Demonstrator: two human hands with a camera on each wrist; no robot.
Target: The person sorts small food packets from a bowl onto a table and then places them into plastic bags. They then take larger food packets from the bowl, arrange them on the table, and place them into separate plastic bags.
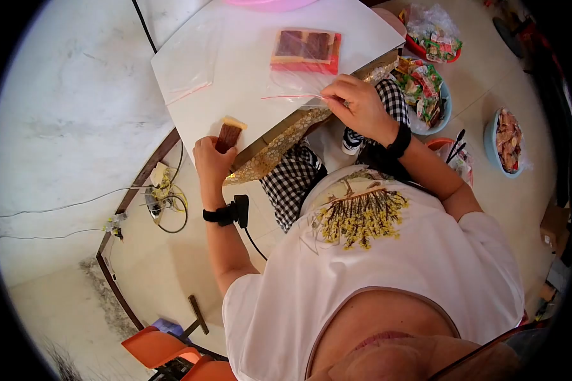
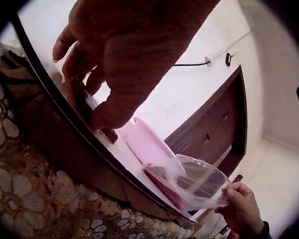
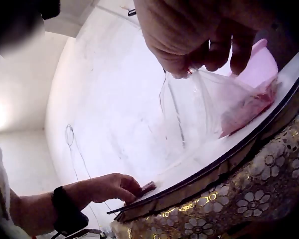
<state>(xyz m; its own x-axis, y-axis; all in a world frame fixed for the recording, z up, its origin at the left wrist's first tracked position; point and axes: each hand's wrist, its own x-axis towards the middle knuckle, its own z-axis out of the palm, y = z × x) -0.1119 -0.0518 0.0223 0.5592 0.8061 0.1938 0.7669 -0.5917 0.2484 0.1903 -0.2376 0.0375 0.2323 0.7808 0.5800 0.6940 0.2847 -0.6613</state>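
The left hand [image 1: 213, 160] grips a dark brown slab with a pale edge [image 1: 229, 134] at the table's near left edge. The right hand [image 1: 362, 109] pinches the red-lined mouth of a clear plastic bag [image 1: 292, 86], lifting it off the table. In the right wrist view the bag [image 3: 194, 109] hangs spread below the right hand [image 3: 204, 37]. Inside or under the bag's film lie two dark slabs [image 1: 290, 44] on a red and cream backing; which cannot be told. In the left wrist view the left hand [image 2: 124, 59] has its fingers curled around the slab.
Another clear bag [image 1: 194, 70] lies flat on the white table [image 1: 248, 76]. A pink basin [image 1: 270, 3] stands at the far edge. On the floor at the right are a blue basin of packets [image 1: 448, 105], a red one [image 1: 452, 58] and a basin of brown pieces [image 1: 508, 141].
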